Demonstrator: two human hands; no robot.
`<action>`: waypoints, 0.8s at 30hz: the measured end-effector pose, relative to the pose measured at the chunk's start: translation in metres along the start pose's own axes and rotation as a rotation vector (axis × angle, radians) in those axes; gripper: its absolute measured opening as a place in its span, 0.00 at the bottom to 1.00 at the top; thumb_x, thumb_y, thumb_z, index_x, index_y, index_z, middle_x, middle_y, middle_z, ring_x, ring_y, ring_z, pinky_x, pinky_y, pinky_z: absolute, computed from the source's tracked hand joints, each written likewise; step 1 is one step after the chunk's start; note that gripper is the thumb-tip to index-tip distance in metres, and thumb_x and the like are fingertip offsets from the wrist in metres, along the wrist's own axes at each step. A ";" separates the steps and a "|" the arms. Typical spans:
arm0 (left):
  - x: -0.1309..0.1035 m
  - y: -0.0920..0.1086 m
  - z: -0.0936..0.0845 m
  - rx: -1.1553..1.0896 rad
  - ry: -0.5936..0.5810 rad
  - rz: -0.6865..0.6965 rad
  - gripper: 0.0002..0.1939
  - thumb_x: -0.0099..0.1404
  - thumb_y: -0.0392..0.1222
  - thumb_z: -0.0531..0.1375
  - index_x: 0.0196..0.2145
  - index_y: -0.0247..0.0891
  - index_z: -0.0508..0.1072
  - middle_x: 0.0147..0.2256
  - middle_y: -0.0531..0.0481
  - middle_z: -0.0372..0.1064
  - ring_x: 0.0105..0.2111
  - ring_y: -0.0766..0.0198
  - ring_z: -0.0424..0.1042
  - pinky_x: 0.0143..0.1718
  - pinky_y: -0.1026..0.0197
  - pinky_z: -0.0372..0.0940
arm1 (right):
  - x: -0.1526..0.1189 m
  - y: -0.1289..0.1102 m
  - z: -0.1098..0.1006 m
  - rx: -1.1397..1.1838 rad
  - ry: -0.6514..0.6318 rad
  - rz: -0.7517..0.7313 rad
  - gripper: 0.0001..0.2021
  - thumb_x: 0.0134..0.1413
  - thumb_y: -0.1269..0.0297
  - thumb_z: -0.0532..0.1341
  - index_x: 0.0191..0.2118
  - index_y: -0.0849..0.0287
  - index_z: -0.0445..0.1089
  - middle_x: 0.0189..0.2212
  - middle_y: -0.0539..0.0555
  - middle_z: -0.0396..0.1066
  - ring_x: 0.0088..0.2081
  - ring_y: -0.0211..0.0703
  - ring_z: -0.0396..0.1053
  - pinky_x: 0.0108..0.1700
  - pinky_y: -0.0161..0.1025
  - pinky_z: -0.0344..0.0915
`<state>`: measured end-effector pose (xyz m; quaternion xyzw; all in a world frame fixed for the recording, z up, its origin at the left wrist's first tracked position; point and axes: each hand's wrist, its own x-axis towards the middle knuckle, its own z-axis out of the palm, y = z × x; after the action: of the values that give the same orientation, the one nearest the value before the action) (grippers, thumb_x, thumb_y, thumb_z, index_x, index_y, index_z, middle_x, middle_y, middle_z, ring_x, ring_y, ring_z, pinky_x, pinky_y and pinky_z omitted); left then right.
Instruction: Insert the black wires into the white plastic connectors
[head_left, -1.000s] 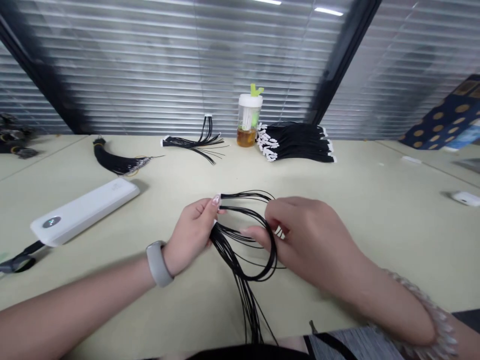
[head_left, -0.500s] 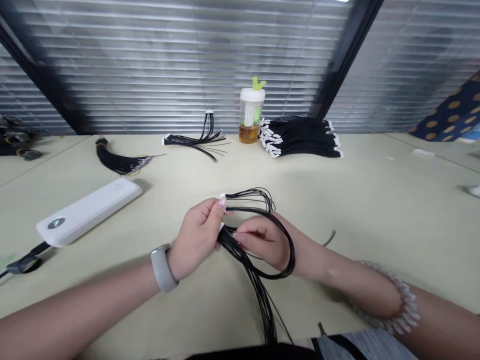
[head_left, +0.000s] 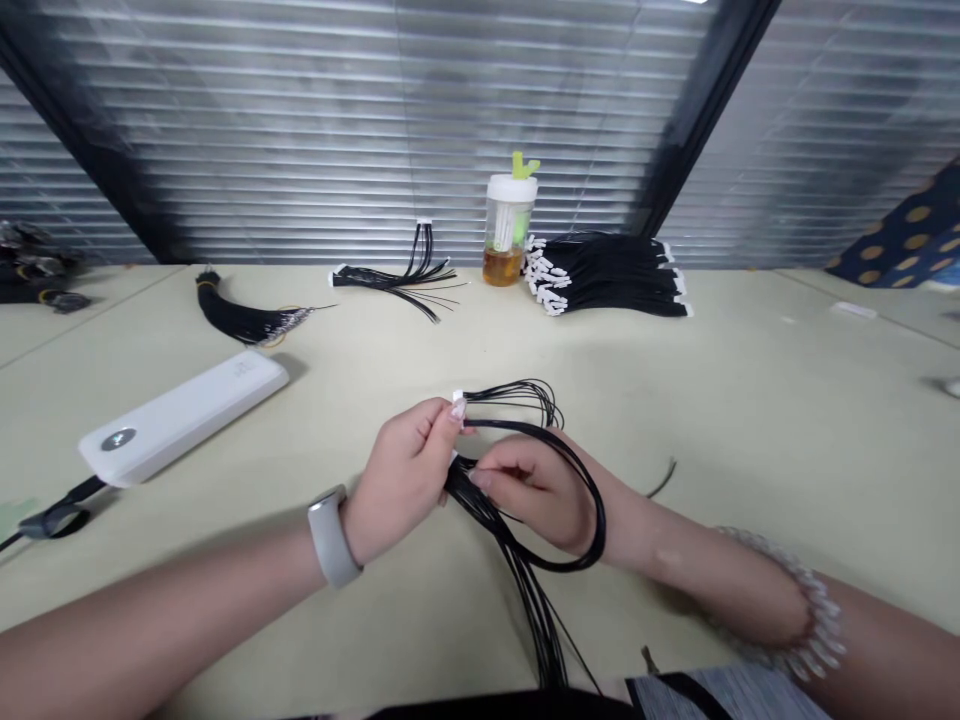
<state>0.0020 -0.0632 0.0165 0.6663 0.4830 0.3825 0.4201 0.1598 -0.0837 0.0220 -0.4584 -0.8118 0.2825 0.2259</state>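
Observation:
My left hand [head_left: 409, 470] is closed on a white connector [head_left: 459, 402] of a black wire harness [head_left: 536, 600]. A second white end shows just below its fingertips, partly hidden by them. From the upper connector the wires loop right and around my right hand [head_left: 536, 490], then back down to the left. My right hand's thumb and index finger pinch at the thin wires close to the lower white end. Which wire sits between those fingertips is too small to tell. The rest of the bundle hangs toward the table's front edge.
A white power bank [head_left: 184, 420] with a black cable lies left. Along the back are a black wire bundle [head_left: 240, 315], another harness [head_left: 382, 280], a jar of amber liquid [head_left: 510, 230] and a pile of harnesses [head_left: 615, 275]. Window blinds [head_left: 337, 120] stand behind the table [head_left: 750, 400].
The view has shifted slightly. Both hands keep their hold, and the left hand with its connector appears a little further right. The wire loop around the right hand hangs slightly lower.

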 end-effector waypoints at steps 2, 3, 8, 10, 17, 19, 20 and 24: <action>0.000 0.000 0.000 0.015 0.003 0.014 0.20 0.64 0.53 0.48 0.27 0.34 0.67 0.15 0.58 0.52 0.14 0.74 0.55 0.14 0.71 0.51 | 0.000 -0.001 0.000 -0.002 0.000 -0.010 0.17 0.54 0.65 0.52 0.18 0.62 0.49 0.16 0.43 0.45 0.21 0.28 0.45 0.22 0.30 0.44; 0.000 0.000 0.000 0.017 0.002 0.014 0.20 0.64 0.53 0.48 0.27 0.34 0.67 0.15 0.58 0.53 0.14 0.75 0.54 0.14 0.71 0.51 | 0.000 -0.002 -0.001 -0.008 0.004 -0.016 0.16 0.54 0.65 0.52 0.18 0.62 0.50 0.16 0.43 0.46 0.21 0.28 0.46 0.22 0.30 0.44; 0.000 -0.002 0.001 -0.012 0.000 -0.015 0.20 0.64 0.54 0.47 0.28 0.34 0.67 0.15 0.59 0.52 0.12 0.74 0.54 0.13 0.71 0.51 | -0.001 -0.006 -0.002 -0.075 0.058 0.003 0.13 0.47 0.71 0.54 0.16 0.62 0.53 0.14 0.43 0.46 0.19 0.28 0.44 0.21 0.29 0.43; 0.001 -0.003 0.001 -0.022 0.001 -0.028 0.21 0.64 0.55 0.47 0.28 0.35 0.67 0.14 0.59 0.52 0.12 0.74 0.54 0.13 0.71 0.51 | -0.002 -0.005 -0.003 -0.083 0.066 0.018 0.12 0.45 0.72 0.55 0.16 0.63 0.53 0.14 0.43 0.44 0.19 0.27 0.42 0.21 0.29 0.42; 0.002 -0.002 0.001 -0.012 0.002 -0.021 0.20 0.64 0.54 0.48 0.27 0.35 0.66 0.14 0.59 0.52 0.12 0.74 0.55 0.13 0.71 0.51 | 0.000 -0.003 -0.003 -0.066 0.035 -0.034 0.16 0.51 0.68 0.54 0.16 0.63 0.54 0.15 0.43 0.44 0.20 0.27 0.43 0.22 0.28 0.42; 0.002 -0.002 0.001 -0.002 0.004 0.003 0.19 0.64 0.53 0.48 0.26 0.35 0.66 0.14 0.59 0.53 0.12 0.75 0.55 0.14 0.71 0.51 | 0.001 -0.005 -0.002 -0.093 0.049 -0.046 0.15 0.51 0.69 0.54 0.16 0.63 0.55 0.15 0.43 0.45 0.20 0.27 0.44 0.22 0.28 0.43; 0.002 -0.002 0.001 -0.004 0.001 0.007 0.19 0.64 0.53 0.48 0.26 0.35 0.66 0.14 0.59 0.53 0.12 0.75 0.55 0.14 0.71 0.52 | 0.001 -0.007 -0.001 -0.106 0.054 -0.039 0.14 0.51 0.69 0.54 0.16 0.63 0.56 0.15 0.43 0.47 0.20 0.27 0.45 0.23 0.28 0.44; 0.003 -0.001 0.001 -0.040 -0.009 -0.043 0.20 0.63 0.55 0.48 0.27 0.35 0.66 0.12 0.59 0.52 0.11 0.73 0.55 0.13 0.71 0.52 | 0.000 -0.012 -0.004 -0.183 0.059 0.043 0.10 0.45 0.71 0.55 0.16 0.62 0.61 0.13 0.43 0.49 0.19 0.28 0.46 0.22 0.29 0.44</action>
<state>0.0035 -0.0602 0.0154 0.6489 0.4875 0.3798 0.4438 0.1545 -0.0874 0.0330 -0.5026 -0.8171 0.1983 0.2009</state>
